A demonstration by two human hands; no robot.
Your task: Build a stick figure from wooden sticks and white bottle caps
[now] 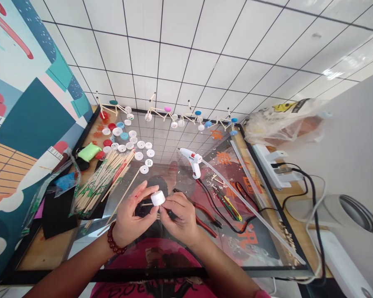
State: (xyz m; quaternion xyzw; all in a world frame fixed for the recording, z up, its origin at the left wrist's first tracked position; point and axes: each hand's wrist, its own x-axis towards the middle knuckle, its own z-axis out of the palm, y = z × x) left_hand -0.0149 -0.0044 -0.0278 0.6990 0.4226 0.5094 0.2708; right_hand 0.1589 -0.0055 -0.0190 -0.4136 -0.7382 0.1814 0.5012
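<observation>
Pinching short white plastic cylinder (157, 198) between left hand (130, 218) and right hand (182, 216), mid-frame; red-handled pliers (207, 213) partly behind right hand.

A small white cap-like piece (158, 198) sits a little left of centre in the lower half of the frame. It is a short, squat cylinder, plain white, with a pale, smooth top facing up and a faint line running around its side; whether it is one part or two stacked cannot be told. It is held aloft, slightly tilted, its underside hidden.
</observation>
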